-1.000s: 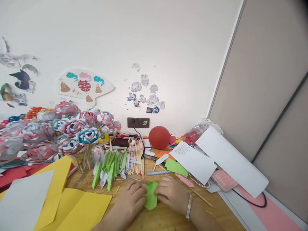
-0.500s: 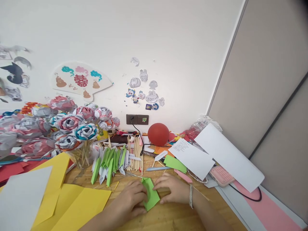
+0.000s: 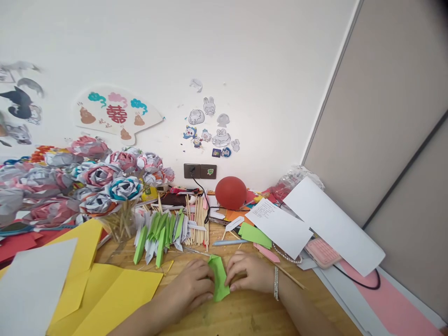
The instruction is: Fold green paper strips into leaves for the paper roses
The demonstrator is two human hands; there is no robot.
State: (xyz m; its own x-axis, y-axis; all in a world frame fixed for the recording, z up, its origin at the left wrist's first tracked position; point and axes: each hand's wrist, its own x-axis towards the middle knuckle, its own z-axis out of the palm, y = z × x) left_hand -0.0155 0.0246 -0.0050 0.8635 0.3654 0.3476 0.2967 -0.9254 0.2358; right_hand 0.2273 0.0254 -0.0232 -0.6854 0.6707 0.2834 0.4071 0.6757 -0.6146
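Between my hands, low over the wooden table, is a small piece of green paper (image 3: 219, 279), folded into a narrow upright strip with creased edges. My left hand (image 3: 195, 283) has its curled fingers on the paper's left edge. On the right edge, my right hand (image 3: 249, 274) pinches with thumb and fingers; a sparkly bracelet circles that wrist. Just beyond the left hand lies a pile of folded green and white paper strips (image 3: 161, 233). More green paper (image 3: 255, 234) rests behind the right hand, beside a light blue pen (image 3: 230, 242).
Paper roses (image 3: 124, 187) in a clear container stand at back left. Yellow sheets (image 3: 119, 298) and a white sheet (image 3: 38, 284) cover the left. Wooden sticks (image 3: 199, 219), a red balloon (image 3: 231, 192), a written sheet (image 3: 276, 228) and a pink calculator-like object (image 3: 322, 253) line the back and right.
The green paper has become narrower as its right side is folded inward. My right hand's fingers have closed in on that edge; my left hand stays about where it was.
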